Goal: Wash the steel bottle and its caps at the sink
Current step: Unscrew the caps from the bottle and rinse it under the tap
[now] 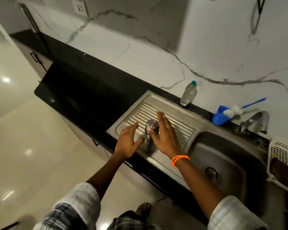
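Both the left hand (129,141) and right hand (165,136) spread flank the steel bottle (150,135) on the ribbed drainboard (176,128).

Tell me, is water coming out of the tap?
No, the tap over the sink shows no stream of water below its spout.

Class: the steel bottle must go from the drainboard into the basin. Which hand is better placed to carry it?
Right hand: thumb already on the steel bottle, nearer the basin.
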